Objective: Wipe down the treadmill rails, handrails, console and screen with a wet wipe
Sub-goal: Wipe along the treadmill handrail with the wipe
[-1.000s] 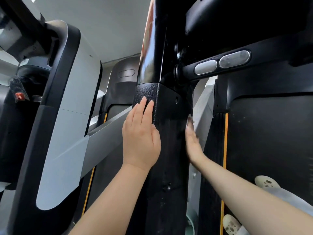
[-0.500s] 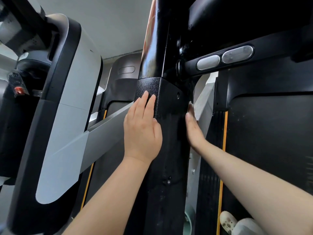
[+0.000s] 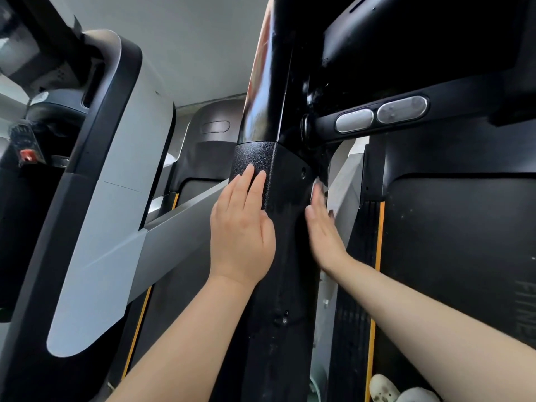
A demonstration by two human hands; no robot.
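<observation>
Treadmill upright (image 3: 278,216) — a black, pebble-textured column — fills the middle of the view from bottom edge to top, turning glossy above a seam. From its right side a black handrail (image 3: 406,114) reaches out, carrying two oval silver sensor pads (image 3: 381,115) set side by side. Higher up on the right sits the dark underside of the console (image 3: 420,39). The left hand (image 3: 242,227) lies flat against the left face of the upright, fingers straight and close together, tips just below the seam; its grip is loose and open, with nothing held. The right hand (image 3: 323,230) is pressed edge-on to the column's right face, fingers extended upward, and a small pale patch shows at the fingertips — possibly the wet wipe, though it is too blurred and hidden to say, so whether that grip has hold of anything cannot be told. To the right of the column runs the dark treadmill belt (image 3: 464,256) with an orange stripe (image 3: 377,271) along its edge, and a pale shoe (image 3: 384,387) shows at the bottom. On the left stands a neighbouring machine (image 3: 95,198) with grey and black panels and a small red button (image 3: 27,154).
</observation>
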